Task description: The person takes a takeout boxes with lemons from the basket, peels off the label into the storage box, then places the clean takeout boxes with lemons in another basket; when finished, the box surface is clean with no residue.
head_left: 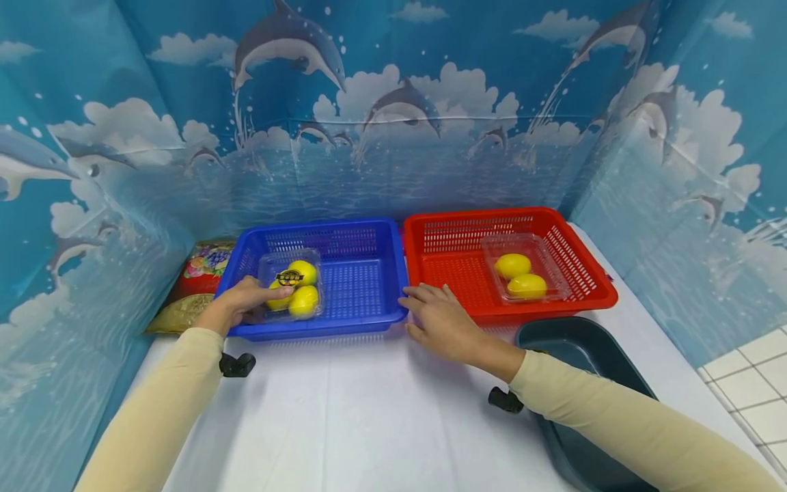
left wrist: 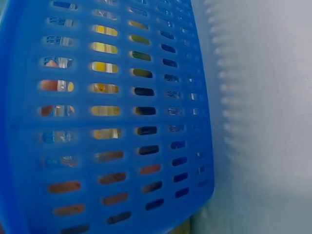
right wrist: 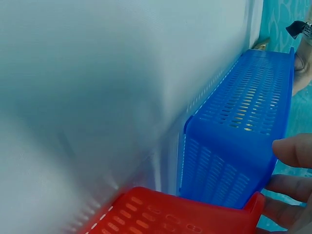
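In the head view my left hand (head_left: 246, 301) reaches over the near left rim of the blue basket (head_left: 369, 321). It grips the left side of a clear plastic box (head_left: 317, 256) of yellow lemons (head_left: 304, 302), thumb on top; its other fingers are mostly hidden. Through the basket slots, the left wrist view shows bits of yellow lemon (left wrist: 105, 67). My right hand (head_left: 444, 324) is spread beside the blue basket's near right corner, fingertips right at its rim. In the right wrist view its fingers (right wrist: 292, 151) overlap the rims of both baskets.
A red basket (head_left: 572, 249) stands to the right, holding another clear box (head_left: 547, 256) with two lemons (head_left: 513, 266). A dark green basin (head_left: 590, 342) lies under my right forearm. Left of the blue basket is a red and gold bag (head_left: 190, 290). A dolphin-print curtain (head_left: 381, 164) surrounds the white table.
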Motion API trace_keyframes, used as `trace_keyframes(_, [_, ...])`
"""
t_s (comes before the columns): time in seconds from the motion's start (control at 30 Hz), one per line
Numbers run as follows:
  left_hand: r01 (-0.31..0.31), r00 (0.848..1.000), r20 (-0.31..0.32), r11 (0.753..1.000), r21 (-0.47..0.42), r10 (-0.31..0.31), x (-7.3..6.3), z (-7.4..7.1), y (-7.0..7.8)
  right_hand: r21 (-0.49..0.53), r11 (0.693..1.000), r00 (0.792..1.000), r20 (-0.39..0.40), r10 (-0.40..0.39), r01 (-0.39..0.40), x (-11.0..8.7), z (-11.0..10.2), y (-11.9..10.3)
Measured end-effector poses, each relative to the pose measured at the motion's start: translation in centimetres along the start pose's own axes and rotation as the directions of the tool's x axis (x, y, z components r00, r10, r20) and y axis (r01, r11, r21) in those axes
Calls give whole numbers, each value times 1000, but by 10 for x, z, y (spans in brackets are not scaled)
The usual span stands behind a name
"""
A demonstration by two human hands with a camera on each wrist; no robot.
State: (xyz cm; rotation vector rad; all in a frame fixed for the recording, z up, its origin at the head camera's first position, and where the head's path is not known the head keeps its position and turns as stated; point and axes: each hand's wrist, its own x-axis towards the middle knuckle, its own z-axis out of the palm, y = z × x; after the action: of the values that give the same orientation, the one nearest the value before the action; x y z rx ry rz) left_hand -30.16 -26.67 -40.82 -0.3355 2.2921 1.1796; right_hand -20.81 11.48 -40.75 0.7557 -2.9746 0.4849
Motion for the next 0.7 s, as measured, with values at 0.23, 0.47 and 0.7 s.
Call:
trace_keyframes(0.23, [-30,999,29,998,-64,32,0,1,-2,0,1000,1000,1,-5,5,0,-1,0])
trace_keyframes(0.47, [-23,1000,15,992,-126,25,2,1,-2,40,999,1000,15,6,-6,1,-1,0])
trace_keyframes(0.7, [-37,999,13,976,-214,40,5,0,-3,39,999,1000,24,17,-18,1,0,1])
